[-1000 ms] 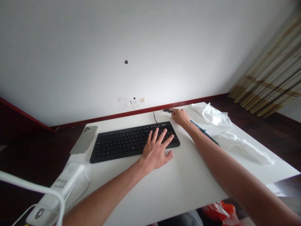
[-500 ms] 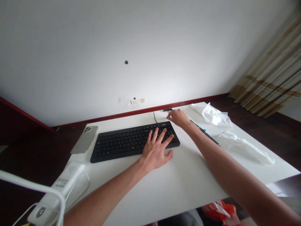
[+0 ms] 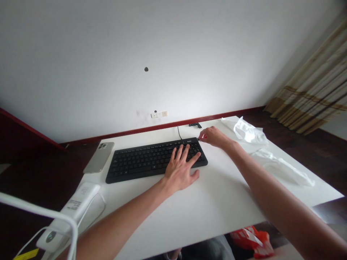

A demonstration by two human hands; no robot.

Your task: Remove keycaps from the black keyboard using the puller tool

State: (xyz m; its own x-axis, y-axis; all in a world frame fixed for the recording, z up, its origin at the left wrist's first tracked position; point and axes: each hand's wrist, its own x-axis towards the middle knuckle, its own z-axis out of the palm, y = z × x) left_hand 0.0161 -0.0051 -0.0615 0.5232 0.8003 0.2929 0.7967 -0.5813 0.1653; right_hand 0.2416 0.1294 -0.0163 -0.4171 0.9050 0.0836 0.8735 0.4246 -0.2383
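Note:
A black keyboard (image 3: 141, 160) lies on the white table (image 3: 211, 202). My left hand (image 3: 180, 168) rests palm down on its right end, fingers spread over the keys and thumb on the table. Just beyond the keyboard's far right corner is my right hand (image 3: 213, 136), its thumb and forefinger pinched together. Something small and dark shows at those fingertips, too small to name. A thin black cable (image 3: 179, 132) runs from the keyboard's back edge towards the wall. Behind my right hand lies a small black object (image 3: 195, 125) of unclear kind.
A phone (image 3: 99, 157) lies face down left of the keyboard. Nearer stands a white power strip (image 3: 78, 202) beside a thick white curved bar (image 3: 40, 212). Crumpled white plastic wrapping (image 3: 249, 131) covers the right side. The wall (image 3: 108, 72) stands behind the table.
My right hand has moved slightly right and nearer, to the keyboard's corner. The blue and black strip by my right forearm is now out of sight. My left hand stays on the keyboard.

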